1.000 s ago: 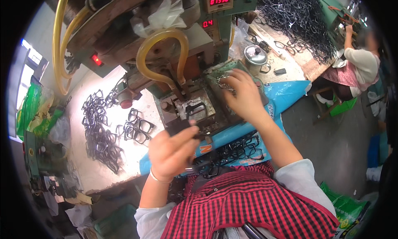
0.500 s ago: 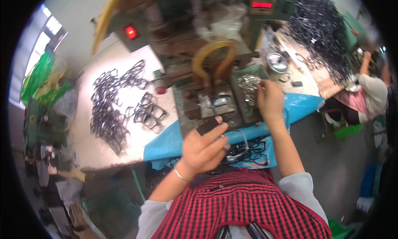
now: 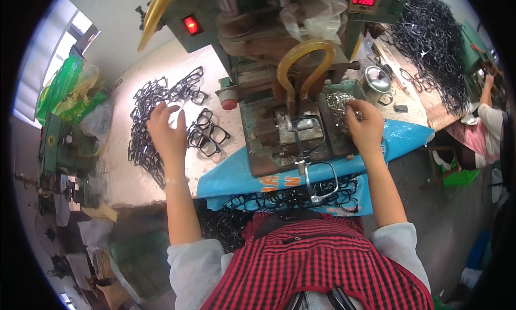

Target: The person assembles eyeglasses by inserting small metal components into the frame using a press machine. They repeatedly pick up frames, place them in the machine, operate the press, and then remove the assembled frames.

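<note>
My left hand (image 3: 167, 131) hangs over the left side of a pile of black eyeglass frames (image 3: 144, 103) on the pale table. Its fingers are bent, with the thumb well apart and nothing seen between them. My right hand (image 3: 367, 126) is at a tray of small shiny metal pieces (image 3: 338, 110). Thumb and forefinger come together there; whatever they pinch is too small to make out. Between my hands, an eyeglass frame (image 3: 322, 182) sits at the press (image 3: 263, 122), one rim on the metal block and the other hanging over the front edge.
A lidded metal pot (image 3: 378, 81) stands right of the tray. Blue plastic sheeting (image 3: 231, 173) covers the table's front edge, with more black frames below it. A large heap of dark frames (image 3: 430, 46) lies far right, near another person (image 3: 478, 122). A yellow hose (image 3: 306, 54) loops above the press.
My left hand has moved from in front of the press to the frame pile on the left, and its fingers have spread. My right hand stays at the tray. The view has shifted.
</note>
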A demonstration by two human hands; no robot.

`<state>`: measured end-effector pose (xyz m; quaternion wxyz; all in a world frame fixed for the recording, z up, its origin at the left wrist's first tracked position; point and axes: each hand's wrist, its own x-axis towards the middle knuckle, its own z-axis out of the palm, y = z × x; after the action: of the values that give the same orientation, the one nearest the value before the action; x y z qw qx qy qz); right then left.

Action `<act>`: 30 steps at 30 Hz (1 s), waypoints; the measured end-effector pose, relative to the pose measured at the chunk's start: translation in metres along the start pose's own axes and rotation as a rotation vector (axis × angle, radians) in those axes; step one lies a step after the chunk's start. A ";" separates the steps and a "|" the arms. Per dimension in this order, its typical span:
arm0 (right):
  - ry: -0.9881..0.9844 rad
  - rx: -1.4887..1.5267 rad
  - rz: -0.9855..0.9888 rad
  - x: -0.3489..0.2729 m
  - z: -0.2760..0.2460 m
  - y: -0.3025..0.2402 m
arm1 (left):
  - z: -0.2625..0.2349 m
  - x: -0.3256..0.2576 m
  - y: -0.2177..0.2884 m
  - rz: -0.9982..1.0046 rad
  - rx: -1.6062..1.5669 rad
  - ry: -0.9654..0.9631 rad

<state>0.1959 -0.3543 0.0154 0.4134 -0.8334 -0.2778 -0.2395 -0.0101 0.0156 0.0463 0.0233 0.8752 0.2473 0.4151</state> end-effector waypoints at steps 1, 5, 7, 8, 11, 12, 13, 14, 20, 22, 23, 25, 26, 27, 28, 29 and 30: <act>0.020 0.029 0.004 0.000 0.001 -0.004 | 0.023 -0.004 -0.010 -0.037 0.123 -0.033; -0.002 0.117 0.155 -0.012 -0.005 -0.003 | 0.105 -0.054 -0.058 -0.204 0.430 -0.208; 0.031 0.107 0.213 -0.025 -0.021 0.002 | 0.107 -0.060 -0.050 -0.353 0.266 -0.227; 0.049 0.104 0.243 -0.032 -0.030 0.004 | 0.104 -0.062 -0.045 -0.252 0.279 -0.123; -0.016 0.243 0.448 -0.043 -0.053 0.002 | 0.096 -0.056 -0.038 -0.222 0.149 -0.138; -0.032 0.288 0.487 -0.041 -0.059 -0.002 | 0.089 -0.050 -0.034 -0.303 0.081 -0.175; -0.062 0.394 0.481 -0.037 -0.060 -0.014 | 0.080 -0.045 -0.022 -0.287 0.021 -0.057; -0.130 0.500 0.427 -0.028 -0.059 -0.026 | 0.072 -0.038 -0.008 -0.379 0.029 -0.044; -0.323 0.647 0.147 0.031 -0.016 -0.093 | 0.066 -0.041 0.015 -0.340 -0.409 -0.031; -0.343 0.759 0.245 0.025 0.003 -0.093 | 0.042 -0.046 0.056 -0.629 -0.804 -0.079; -0.335 0.794 0.244 0.026 0.007 -0.096 | 0.036 -0.055 0.054 -0.584 -0.890 -0.024; -0.318 0.842 0.279 0.016 0.007 -0.096 | 0.027 -0.065 0.066 -0.570 -1.084 0.039; -0.302 0.824 0.280 0.012 0.006 -0.097 | 0.013 -0.061 0.081 -0.575 -1.109 0.024; -0.277 0.808 0.266 0.015 0.002 -0.100 | -0.001 -0.049 0.098 -0.509 -1.220 0.058; -0.256 0.799 0.244 0.019 0.000 -0.104 | -0.017 -0.037 0.111 -0.440 -1.326 0.103; -0.293 0.853 0.289 0.019 0.001 -0.105 | -0.031 -0.026 0.121 -0.305 -1.461 0.107; -0.296 0.890 0.284 0.019 0.002 -0.106 | -0.045 -0.016 0.128 -0.164 -1.586 0.116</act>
<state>0.1402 -0.2939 0.0847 0.7141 -0.6305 -0.2928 0.0823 0.0009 -0.1112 0.0959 0.6563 0.5539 -0.0572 0.5091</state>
